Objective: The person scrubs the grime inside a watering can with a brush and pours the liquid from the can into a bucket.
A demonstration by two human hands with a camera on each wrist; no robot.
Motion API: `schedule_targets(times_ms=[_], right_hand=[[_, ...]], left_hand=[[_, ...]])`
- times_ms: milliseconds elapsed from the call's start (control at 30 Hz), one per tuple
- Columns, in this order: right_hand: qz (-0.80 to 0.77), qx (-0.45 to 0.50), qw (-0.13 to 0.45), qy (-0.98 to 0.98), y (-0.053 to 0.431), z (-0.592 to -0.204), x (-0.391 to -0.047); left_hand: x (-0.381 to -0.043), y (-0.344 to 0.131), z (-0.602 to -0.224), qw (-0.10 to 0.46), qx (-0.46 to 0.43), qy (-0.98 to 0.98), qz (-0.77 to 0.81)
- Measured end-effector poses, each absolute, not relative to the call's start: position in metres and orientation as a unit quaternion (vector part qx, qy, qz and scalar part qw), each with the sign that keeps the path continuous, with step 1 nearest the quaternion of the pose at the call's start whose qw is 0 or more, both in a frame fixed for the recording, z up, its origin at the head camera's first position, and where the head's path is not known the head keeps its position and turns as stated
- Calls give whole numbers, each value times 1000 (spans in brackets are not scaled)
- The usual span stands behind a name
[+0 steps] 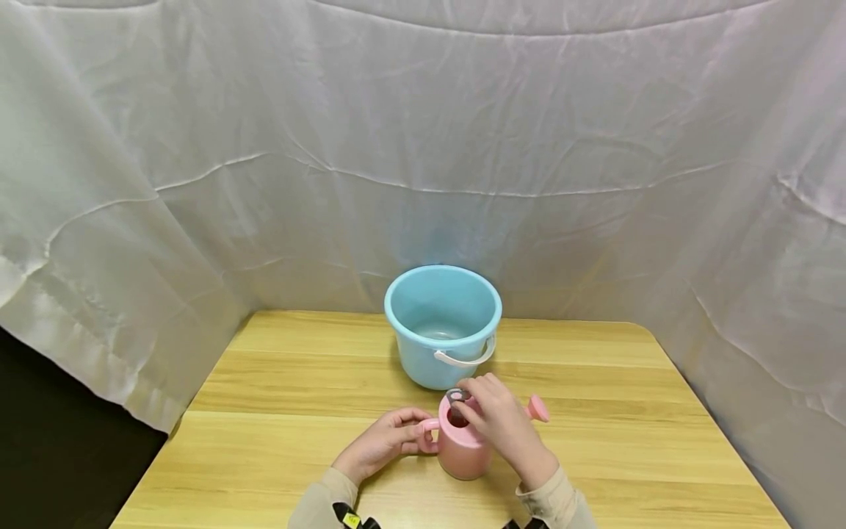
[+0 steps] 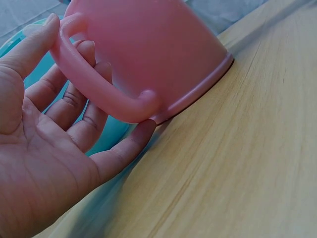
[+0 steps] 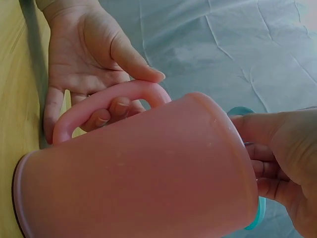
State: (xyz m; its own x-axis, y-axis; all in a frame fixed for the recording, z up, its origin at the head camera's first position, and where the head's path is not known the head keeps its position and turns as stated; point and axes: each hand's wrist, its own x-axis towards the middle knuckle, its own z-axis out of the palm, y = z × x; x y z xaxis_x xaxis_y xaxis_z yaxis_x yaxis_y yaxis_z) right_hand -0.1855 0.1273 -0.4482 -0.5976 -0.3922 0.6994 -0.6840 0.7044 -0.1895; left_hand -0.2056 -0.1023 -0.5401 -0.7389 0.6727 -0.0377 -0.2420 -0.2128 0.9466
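Cloth [image 1: 423,147]: pale, creased, hung at both sides and well beyond the hands.
Table [image 1: 264,426]: light wood grain, under and around both hands.
Left cuff [image 1: 324,499]: beige; black strap with yellow label [image 1: 352,520] at its edge.
Left hand [image 1: 386,441]: loosely gripping the handle, fingers through the loop, thumb on its upper bend.
Handle [image 2: 84,77]: pink loop on the can's left-hand side.
Bucket [image 1: 416,360]: light blue, upright, just beyond both hands; white bail [image 1: 465,361] hangs down on the near side, toward the right hand.
Can [image 1: 463,459]: pink watering can, upright on the table between the hands.
Grey piece [image 1: 452,397]: at the can's top opening, in the right fingers; mostly covered, can't tell what it is.
Right hand [image 1: 499,422]: over the can's top, fingers bent, pinching the grey piece.
Rose [image 1: 538,408]: pink, flared, past the right hand's outer side.
Right cuff [image 1: 555,499]: beige.
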Motion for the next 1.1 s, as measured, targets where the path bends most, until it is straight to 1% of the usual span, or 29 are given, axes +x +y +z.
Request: schedule_targets(times_ms=[267,467,633,833,1100], right_hand=[[212,343,363,-840,130,-447,-188],[236,373,410,-798,130,-436,-185],[248,388,433,-775,131,-429,-181],[249,386,429,-778,131,-428,-179],[246,368,399,-803,131,-431,-180]], left_hand=[[-206,-103,-540,305,195,547,755],[-206,-103,-540,304,197,545,756],[-206,-103,-540,303,203,542,757],[-205,-103,-541,306,204,540,757],[-206,-103,-541,303,204,544,755]])
